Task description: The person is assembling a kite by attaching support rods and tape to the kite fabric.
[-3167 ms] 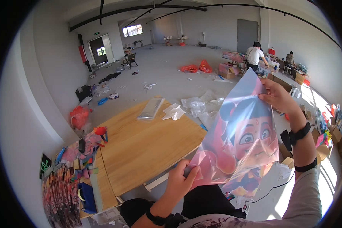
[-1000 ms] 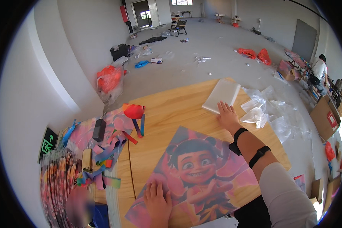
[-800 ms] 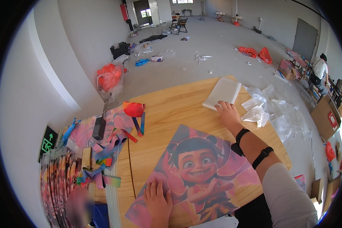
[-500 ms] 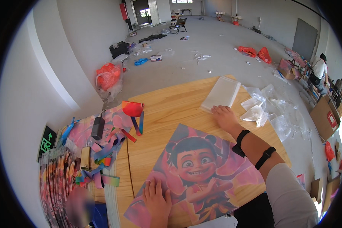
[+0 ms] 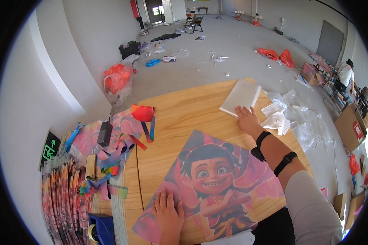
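A printed sheet with a smiling cartoon child (image 5: pixel 214 175) lies flat on the wooden table, turned so one corner points away from me. My left hand (image 5: pixel 167 210) rests palm down on its left part, fingers stretched out. Beyond the sheet, at the far right of the table, is a stack of clear plastic bags (image 5: pixel 241 97). My right hand (image 5: pixel 249 121) reaches to the stack's near right corner, its fingertips on the plastic and its fingers spread. A black band circles that wrist, another the forearm.
Colourful ribbons (image 5: pixel 110 163), a dark box (image 5: pixel 105 134) and a red printed piece (image 5: pixel 143 112) lie on the left. Packed prints (image 5: pixel 63 200) hang beside a blue tape dispenser (image 5: pixel 106 226). Crumpled plastic (image 5: pixel 298 114) covers the right edge. A person (image 5: pixel 346 77) works far right.
My right hand has shifted slightly right and farther onto the plastic bags, its fingers more spread. The left hand stays on the printed sheet.
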A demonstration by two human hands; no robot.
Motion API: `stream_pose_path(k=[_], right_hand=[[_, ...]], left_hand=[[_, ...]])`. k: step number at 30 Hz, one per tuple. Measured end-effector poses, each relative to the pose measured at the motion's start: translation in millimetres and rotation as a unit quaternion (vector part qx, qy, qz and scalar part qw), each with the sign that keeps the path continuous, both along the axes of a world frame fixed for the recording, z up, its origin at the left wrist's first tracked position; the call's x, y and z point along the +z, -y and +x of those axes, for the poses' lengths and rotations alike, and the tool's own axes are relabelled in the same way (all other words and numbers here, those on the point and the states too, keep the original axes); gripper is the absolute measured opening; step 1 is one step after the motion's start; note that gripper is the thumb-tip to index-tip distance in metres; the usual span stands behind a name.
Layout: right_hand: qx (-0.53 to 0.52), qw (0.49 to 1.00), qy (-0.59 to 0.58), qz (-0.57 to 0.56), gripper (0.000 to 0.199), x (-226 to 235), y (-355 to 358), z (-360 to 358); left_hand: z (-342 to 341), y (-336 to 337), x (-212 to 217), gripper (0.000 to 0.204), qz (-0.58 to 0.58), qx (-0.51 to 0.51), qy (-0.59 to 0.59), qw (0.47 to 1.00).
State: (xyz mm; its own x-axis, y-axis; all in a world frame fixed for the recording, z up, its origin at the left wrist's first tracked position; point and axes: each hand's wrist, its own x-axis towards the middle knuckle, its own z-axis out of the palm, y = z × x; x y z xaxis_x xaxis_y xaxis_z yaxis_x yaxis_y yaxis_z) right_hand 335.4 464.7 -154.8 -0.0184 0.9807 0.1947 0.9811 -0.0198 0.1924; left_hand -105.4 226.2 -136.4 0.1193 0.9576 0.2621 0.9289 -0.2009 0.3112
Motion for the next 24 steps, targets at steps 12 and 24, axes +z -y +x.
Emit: stream_pose_path(k=[12, 24], right_hand=[[0.098, 0.987, -0.104, 0.070, 0.065, 48, 44, -18], [0.127, 0.929, -0.296, -0.184, 0.054, 71, 316, -45]], left_hand=[[2, -5, 2, 0.054, -0.029, -0.005, -0.014, 0.999], [55, 45, 3, 0.065, -0.062, -0.181, -0.044, 0.981]])
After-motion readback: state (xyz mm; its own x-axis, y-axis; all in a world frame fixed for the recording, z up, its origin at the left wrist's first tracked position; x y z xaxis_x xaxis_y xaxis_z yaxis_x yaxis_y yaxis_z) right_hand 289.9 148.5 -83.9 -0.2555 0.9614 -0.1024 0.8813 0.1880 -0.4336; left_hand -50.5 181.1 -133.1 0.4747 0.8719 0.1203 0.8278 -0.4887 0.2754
